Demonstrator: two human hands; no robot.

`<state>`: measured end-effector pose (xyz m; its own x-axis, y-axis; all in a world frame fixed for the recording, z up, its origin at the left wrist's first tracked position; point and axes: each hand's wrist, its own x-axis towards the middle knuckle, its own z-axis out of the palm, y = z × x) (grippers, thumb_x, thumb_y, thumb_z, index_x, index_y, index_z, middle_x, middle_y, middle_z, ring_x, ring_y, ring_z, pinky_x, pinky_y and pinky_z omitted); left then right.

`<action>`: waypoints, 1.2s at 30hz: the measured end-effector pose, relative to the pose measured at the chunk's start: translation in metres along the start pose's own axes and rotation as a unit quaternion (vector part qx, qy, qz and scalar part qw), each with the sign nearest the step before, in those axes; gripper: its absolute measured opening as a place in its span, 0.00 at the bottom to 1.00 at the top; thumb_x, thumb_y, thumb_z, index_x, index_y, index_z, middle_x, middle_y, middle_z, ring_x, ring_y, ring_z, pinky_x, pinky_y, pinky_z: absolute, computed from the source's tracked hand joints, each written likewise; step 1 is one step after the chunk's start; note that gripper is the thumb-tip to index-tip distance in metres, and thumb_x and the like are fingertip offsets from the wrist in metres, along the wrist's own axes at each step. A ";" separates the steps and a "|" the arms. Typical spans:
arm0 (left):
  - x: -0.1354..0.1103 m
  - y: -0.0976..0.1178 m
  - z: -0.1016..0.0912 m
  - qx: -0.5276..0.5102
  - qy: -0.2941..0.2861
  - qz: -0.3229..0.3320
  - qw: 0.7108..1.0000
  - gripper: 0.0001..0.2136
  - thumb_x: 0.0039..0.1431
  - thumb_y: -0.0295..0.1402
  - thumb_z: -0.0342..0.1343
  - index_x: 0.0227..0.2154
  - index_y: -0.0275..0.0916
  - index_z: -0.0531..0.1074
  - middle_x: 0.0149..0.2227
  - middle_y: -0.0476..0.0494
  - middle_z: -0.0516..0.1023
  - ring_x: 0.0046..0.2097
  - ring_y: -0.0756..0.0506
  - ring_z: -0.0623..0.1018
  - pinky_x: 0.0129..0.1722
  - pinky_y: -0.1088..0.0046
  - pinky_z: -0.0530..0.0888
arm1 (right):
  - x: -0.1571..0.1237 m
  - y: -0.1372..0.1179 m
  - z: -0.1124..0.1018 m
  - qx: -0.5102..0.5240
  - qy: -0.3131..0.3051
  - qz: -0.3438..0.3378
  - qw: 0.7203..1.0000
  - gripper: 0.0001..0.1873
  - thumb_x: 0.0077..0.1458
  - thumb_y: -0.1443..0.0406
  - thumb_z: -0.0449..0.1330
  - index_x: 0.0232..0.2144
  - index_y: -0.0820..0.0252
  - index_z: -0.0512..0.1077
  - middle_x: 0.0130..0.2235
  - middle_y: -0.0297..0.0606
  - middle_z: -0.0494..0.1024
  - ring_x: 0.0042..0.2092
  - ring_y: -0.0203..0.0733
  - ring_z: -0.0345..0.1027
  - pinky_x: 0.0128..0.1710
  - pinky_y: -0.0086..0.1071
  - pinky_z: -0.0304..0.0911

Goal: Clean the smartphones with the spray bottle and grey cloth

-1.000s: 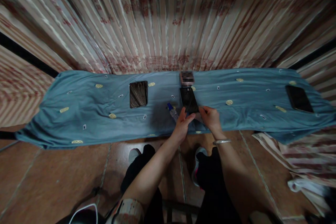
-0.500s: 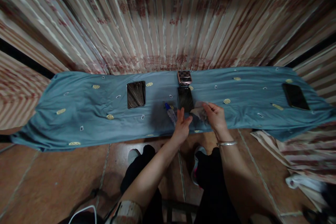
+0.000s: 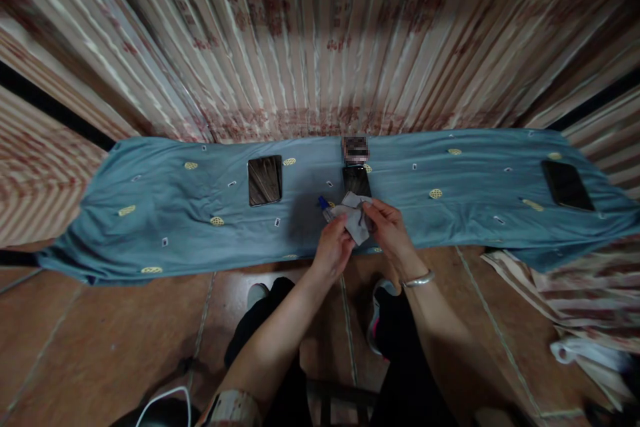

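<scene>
Both of my hands hold a small grey cloth (image 3: pixel 354 221) up over the near edge of the covered table. My left hand (image 3: pixel 334 243) pinches its left side, and my right hand (image 3: pixel 391 225) grips the upper right corner. Beyond the cloth lies a phone with a dark screen (image 3: pixel 357 180), its near part hidden by the cloth. A slim clear bottle with a blue top (image 3: pixel 323 203) rests left of that phone, mostly covered by my left hand and the cloth. At the phone's far end sits a small checkered case (image 3: pixel 355 149), blurred in the picture.
A dark, shiny tablet-like device (image 3: pixel 265 180) lies to the left on the blue patterned tablecloth (image 3: pixel 300 240). Far right is another dark device (image 3: pixel 567 185). Striped curtains (image 3: pixel 300 47) hang behind and at the sides. My feet rest on the tiled floor (image 3: pixel 165 320).
My right hand has moved left with the cloth, which is now in front of the phone. My left hand has left the phone's near end and taken hold of the cloth.
</scene>
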<state>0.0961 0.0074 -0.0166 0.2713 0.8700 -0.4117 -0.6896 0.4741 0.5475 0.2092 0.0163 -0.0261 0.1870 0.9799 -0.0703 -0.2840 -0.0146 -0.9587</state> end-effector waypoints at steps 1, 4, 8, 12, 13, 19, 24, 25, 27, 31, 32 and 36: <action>0.000 0.002 -0.004 0.007 0.005 0.003 1.000 0.09 0.51 0.36 0.64 0.32 0.36 0.76 0.33 0.40 0.82 0.48 0.39 0.80 0.51 0.62 0.73 | 0.000 0.002 0.002 -0.020 -0.007 -0.007 1.000 0.18 0.45 0.51 0.69 0.35 0.54 0.81 0.32 0.31 0.83 0.33 0.38 0.74 0.33 0.30 0.68; -0.003 0.010 -0.015 0.020 0.011 0.015 1.000 0.08 0.52 0.34 0.63 0.31 0.35 0.75 0.30 0.40 0.81 0.45 0.40 0.81 0.50 0.62 0.74 | 0.003 0.008 0.004 -0.089 -0.016 -0.035 0.995 0.19 0.50 0.50 0.65 0.39 0.55 0.81 0.35 0.33 0.83 0.36 0.41 0.75 0.38 0.33 0.70; -0.009 0.029 -0.030 0.028 0.030 0.045 0.998 0.09 0.52 0.35 0.63 0.34 0.35 0.76 0.33 0.40 0.82 0.45 0.40 0.81 0.50 0.62 0.74 | 0.011 0.014 0.002 -0.210 0.010 -0.120 0.970 0.20 0.57 0.51 0.59 0.43 0.56 0.79 0.43 0.39 0.83 0.44 0.46 0.76 0.48 0.40 0.70; -0.014 0.055 -0.047 0.036 0.063 0.084 0.994 0.08 0.52 0.34 0.63 0.34 0.36 0.75 0.34 0.40 0.82 0.51 0.39 0.79 0.52 0.61 0.74 | 0.017 0.023 0.004 -0.369 0.010 -0.194 0.909 0.19 0.62 0.55 0.54 0.46 0.58 0.77 0.47 0.44 0.82 0.47 0.49 0.76 0.50 0.45 0.70; -0.016 0.061 -0.052 0.034 0.068 0.097 0.992 0.09 0.52 0.34 0.63 0.35 0.36 0.75 0.35 0.40 0.82 0.52 0.40 0.79 0.52 0.61 0.73 | 0.017 0.026 0.007 -0.411 0.001 -0.212 0.887 0.19 0.62 0.56 0.53 0.47 0.58 0.76 0.48 0.46 0.81 0.48 0.50 0.75 0.51 0.46 0.69; -0.023 0.078 -0.072 0.039 0.089 0.120 0.988 0.09 0.50 0.33 0.64 0.34 0.36 0.74 0.33 0.42 0.82 0.50 0.41 0.80 0.53 0.63 0.73 | 0.009 0.043 0.030 -0.596 -0.082 -0.249 0.759 0.23 0.63 0.61 0.53 0.56 0.69 0.68 0.52 0.56 0.77 0.51 0.56 0.71 0.53 0.49 0.67; -0.027 0.075 -0.080 0.044 0.083 0.108 0.990 0.11 0.49 0.34 0.65 0.34 0.35 0.74 0.33 0.41 0.82 0.50 0.41 0.80 0.52 0.62 0.73 | 0.009 0.050 0.041 -0.649 -0.090 -0.236 0.718 0.26 0.61 0.65 0.55 0.59 0.71 0.64 0.51 0.58 0.76 0.49 0.57 0.70 0.51 0.48 0.67; -0.027 0.075 -0.081 0.043 0.085 0.107 0.990 0.11 0.49 0.34 0.66 0.34 0.35 0.74 0.32 0.41 0.82 0.49 0.41 0.80 0.52 0.62 0.73 | 0.011 0.051 0.042 -0.651 -0.091 -0.233 0.716 0.26 0.60 0.66 0.55 0.60 0.71 0.64 0.50 0.57 0.77 0.48 0.56 0.70 0.51 0.48 0.67; -0.028 0.075 -0.084 0.040 0.094 0.108 0.989 0.10 0.49 0.33 0.65 0.33 0.36 0.74 0.31 0.43 0.82 0.48 0.41 0.81 0.51 0.62 0.74 | 0.014 0.051 0.044 -0.645 -0.090 -0.223 0.726 0.27 0.58 0.68 0.55 0.60 0.71 0.64 0.48 0.57 0.78 0.47 0.56 0.71 0.52 0.49 0.66; -0.029 0.078 -0.086 0.036 0.102 0.112 0.988 0.10 0.49 0.33 0.65 0.33 0.35 0.73 0.32 0.42 0.82 0.47 0.41 0.81 0.51 0.63 0.74 | 0.017 0.049 0.048 -0.550 -0.077 -0.167 0.814 0.31 0.53 0.68 0.57 0.61 0.66 0.64 0.52 0.51 0.77 0.50 0.55 0.72 0.54 0.48 0.66; -0.030 0.078 -0.086 0.035 0.102 0.114 0.988 0.10 0.49 0.33 0.65 0.33 0.35 0.73 0.32 0.42 0.82 0.47 0.41 0.81 0.51 0.63 0.73 | 0.016 0.047 0.049 -0.502 -0.080 -0.146 0.849 0.32 0.53 0.67 0.57 0.61 0.63 0.64 0.53 0.49 0.77 0.51 0.54 0.72 0.54 0.47 0.66; -0.031 0.079 -0.086 0.038 0.102 0.118 0.987 0.11 0.47 0.32 0.66 0.33 0.36 0.73 0.32 0.44 0.83 0.45 0.42 0.82 0.50 0.64 0.73 | 0.007 0.034 0.055 -0.218 -0.133 -0.011 0.967 0.32 0.53 0.60 0.59 0.61 0.55 0.65 0.43 0.38 0.83 0.44 0.46 0.76 0.46 0.41 0.70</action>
<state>-0.0245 0.0063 -0.0230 -0.0378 0.9160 -0.3994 -0.6631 0.2760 0.6958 0.1489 0.0332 -0.0437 -0.0772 0.9965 -0.0308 0.1506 -0.0188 -0.9884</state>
